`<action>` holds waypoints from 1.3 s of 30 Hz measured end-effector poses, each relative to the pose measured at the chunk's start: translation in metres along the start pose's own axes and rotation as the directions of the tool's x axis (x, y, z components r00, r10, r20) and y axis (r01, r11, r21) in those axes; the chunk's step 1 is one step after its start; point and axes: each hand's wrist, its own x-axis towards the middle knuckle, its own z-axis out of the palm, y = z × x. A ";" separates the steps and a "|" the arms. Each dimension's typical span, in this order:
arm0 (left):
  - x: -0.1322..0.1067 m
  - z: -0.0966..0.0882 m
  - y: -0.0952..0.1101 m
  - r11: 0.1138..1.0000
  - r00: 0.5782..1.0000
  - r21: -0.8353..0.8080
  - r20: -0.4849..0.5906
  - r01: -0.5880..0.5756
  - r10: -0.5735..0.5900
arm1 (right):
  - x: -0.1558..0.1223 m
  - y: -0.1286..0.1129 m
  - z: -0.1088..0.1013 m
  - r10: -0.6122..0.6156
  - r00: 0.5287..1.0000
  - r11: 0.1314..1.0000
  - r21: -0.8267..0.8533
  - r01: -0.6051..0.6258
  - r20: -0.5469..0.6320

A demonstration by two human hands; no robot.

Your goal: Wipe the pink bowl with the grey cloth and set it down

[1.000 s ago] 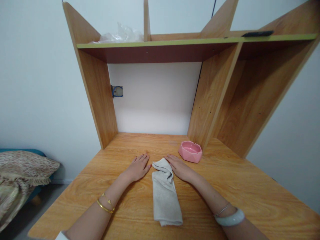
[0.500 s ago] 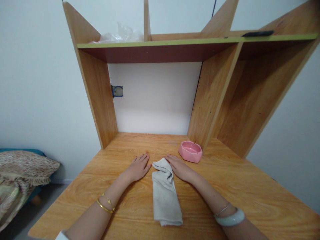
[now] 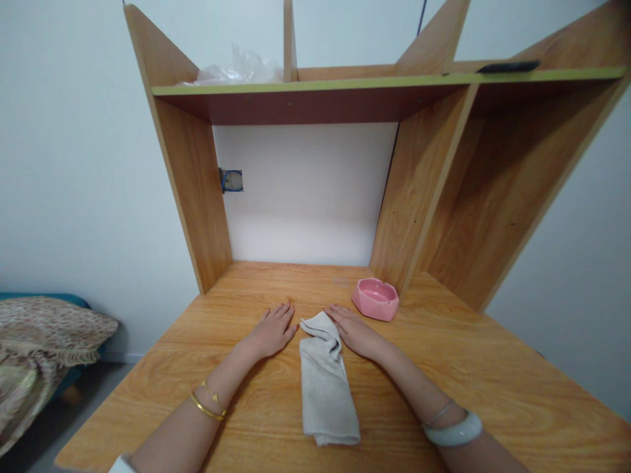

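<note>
A folded grey cloth (image 3: 325,384) lies lengthwise on the wooden desk (image 3: 473,368), between my two hands. My left hand (image 3: 273,330) rests flat on the desk just left of the cloth's far end, fingers stretched out and holding nothing. My right hand (image 3: 353,330) lies flat on the other side, fingers extended, its inner edge touching the cloth's rumpled far corner. A pink ashtray (image 3: 375,298) sits on the desk a short way beyond my right hand.
A wooden hutch stands on the desk's back, with an upright panel (image 3: 197,190) at left and a divider (image 3: 414,197) at right. Crumpled clear plastic (image 3: 236,69) and a dark flat object (image 3: 507,66) lie on its top shelf. A bed with a patterned blanket (image 3: 39,348) is at left.
</note>
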 end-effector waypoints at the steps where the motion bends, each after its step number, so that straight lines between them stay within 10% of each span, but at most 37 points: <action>1: 0.000 0.000 0.000 1.000 1.000 -0.003 0.000 0.001 -0.001 | 0.000 0.000 0.000 0.001 1.000 1.000 -0.002 -0.001 0.002; 27: -0.002 -0.004 0.003 1.000 1.000 -0.001 0.015 0.014 -0.014 | -0.001 -0.007 -0.006 0.013 1.000 1.000 -0.022 -0.012 0.028; 39: -0.001 -0.002 0.002 1.000 1.000 -0.026 0.007 0.013 -0.012 | 0.002 -0.011 -0.020 0.051 0.955 0.999 0.032 -0.043 -0.294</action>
